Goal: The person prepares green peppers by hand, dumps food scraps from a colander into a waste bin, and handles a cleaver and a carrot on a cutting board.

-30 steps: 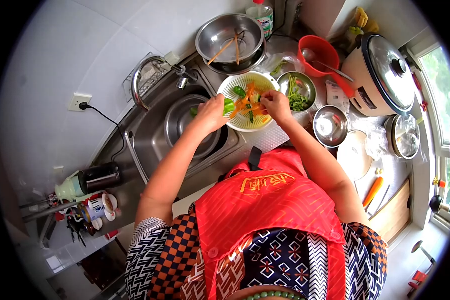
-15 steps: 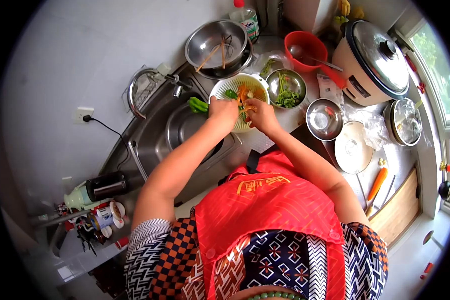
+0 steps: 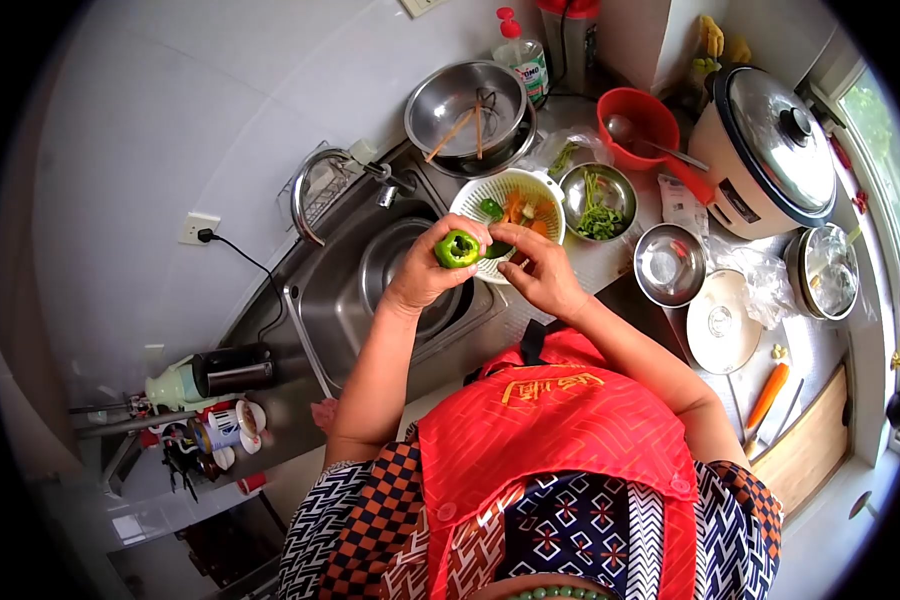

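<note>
A green bell pepper, its opened hollow end turned up toward me, is gripped in my left hand beside the edge of the sink. Close to its right is my right hand, fingers bent and apart, the fingertips near the pepper and over the near side of a white colander. I see nothing held in the right hand. Inside the colander lie orange scraps and a green pepper piece. My hands partly hide the colander's near side.
A steel sink holds a round metal basin. Behind are a steel bowl with chopsticks and a red bowl. Greens fill a bowl on the right. A large cooker, carrot and cutting board stand farther right.
My left hand has lifted the pepper out to the colander's left-front side and turned its hollow end up. My right hand has come away from the orange scraps. The view has shifted slightly.
</note>
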Demonstrator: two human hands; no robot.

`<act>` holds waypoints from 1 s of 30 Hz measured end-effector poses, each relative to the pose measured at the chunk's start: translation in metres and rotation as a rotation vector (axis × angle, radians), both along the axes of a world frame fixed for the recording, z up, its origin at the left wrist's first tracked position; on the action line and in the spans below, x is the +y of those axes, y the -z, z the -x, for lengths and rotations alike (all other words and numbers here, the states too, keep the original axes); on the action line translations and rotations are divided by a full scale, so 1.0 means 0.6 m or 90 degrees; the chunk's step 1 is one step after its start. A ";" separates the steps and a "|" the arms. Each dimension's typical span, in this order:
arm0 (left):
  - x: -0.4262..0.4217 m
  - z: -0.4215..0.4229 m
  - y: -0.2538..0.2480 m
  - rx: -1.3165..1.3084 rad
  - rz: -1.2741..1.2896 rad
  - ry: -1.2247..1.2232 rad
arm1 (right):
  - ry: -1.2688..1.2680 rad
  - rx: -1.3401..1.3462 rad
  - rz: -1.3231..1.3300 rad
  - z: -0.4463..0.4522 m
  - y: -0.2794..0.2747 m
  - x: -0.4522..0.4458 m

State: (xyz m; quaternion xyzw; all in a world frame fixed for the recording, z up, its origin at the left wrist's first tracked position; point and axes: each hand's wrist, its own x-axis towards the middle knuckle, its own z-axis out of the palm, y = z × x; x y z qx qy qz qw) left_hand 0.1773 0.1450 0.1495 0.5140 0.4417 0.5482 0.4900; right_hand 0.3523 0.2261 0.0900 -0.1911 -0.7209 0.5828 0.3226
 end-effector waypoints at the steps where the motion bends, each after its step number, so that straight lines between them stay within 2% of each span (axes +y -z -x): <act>1: -0.002 -0.003 0.002 -0.009 -0.011 -0.004 | 0.000 -0.001 -0.018 -0.005 0.001 0.000; 4: -0.003 -0.020 0.013 -0.055 -0.044 -0.008 | 0.000 -0.009 -0.041 -0.017 0.013 0.001; 7: 0.005 -0.037 0.037 -0.201 -0.050 -0.006 | 0.036 -0.016 -0.066 -0.039 0.017 0.002; 9: 0.023 -0.048 0.045 -0.232 -0.027 0.019 | 0.041 -0.006 -0.119 -0.060 0.026 0.012; 12: 0.055 -0.084 0.055 -0.245 0.078 -0.020 | 0.094 -0.061 0.011 -0.106 0.026 0.013; 15: 0.087 -0.122 0.097 -0.159 0.205 -0.070 | 0.222 -0.137 -0.025 -0.169 0.061 0.017; 16: 0.098 -0.138 0.108 -0.032 0.236 -0.089 | 0.256 -0.160 0.024 -0.195 0.064 0.017; 17: 0.104 -0.160 0.119 0.012 0.293 -0.093 | 0.285 -0.184 0.018 -0.221 0.071 0.019; 19: 0.127 -0.190 0.148 0.124 0.334 -0.001 | 0.356 -0.232 -0.018 -0.270 0.069 0.016; 23: 0.160 -0.279 0.178 -0.030 0.356 0.106 | 0.474 -0.230 0.039 -0.363 0.099 -0.004; 24: 0.167 -0.294 0.185 0.002 0.388 0.150 | 0.512 -0.240 0.028 -0.392 0.118 -0.008; 27: 0.187 -0.326 0.200 0.072 0.305 0.242 | 0.650 -0.217 0.205 -0.463 0.120 -0.033; 30: 0.199 -0.348 0.214 0.099 0.312 0.279 | 0.749 -0.284 0.220 -0.524 0.151 -0.052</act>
